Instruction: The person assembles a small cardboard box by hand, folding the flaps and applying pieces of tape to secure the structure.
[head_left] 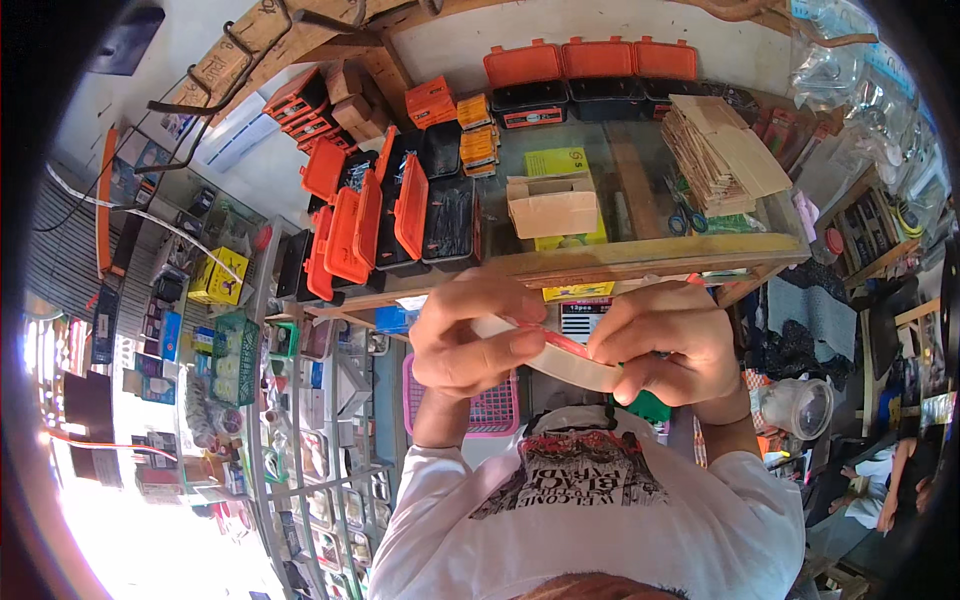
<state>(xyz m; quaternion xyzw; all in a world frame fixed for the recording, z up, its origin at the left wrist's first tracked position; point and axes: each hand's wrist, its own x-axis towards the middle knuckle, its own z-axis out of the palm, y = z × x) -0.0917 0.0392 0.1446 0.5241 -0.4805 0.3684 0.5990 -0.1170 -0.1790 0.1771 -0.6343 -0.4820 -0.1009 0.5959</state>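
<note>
Up in front of my chest is a roll of tape (580, 373), whitish with a reddish inner side. My left hand (470, 335) grips its left part, thumb and fingers closed around it. On the other side my right hand (668, 345) pinches the roll's edge between thumb and fingers. Whether a tape end is lifted there is too small to tell. Beyond the hands, a small open cardboard box (553, 207) stands on the glass-topped counter (625, 160).
Black boxes with orange lids (345, 235) crowd the counter's left. Scissors (686, 212) lie beside stacked flat cardboard (712, 155) at right. Below the hands sits a pink basket (490, 412). Glass shelving (320, 440) stands left. Another person (880, 485) is at far right.
</note>
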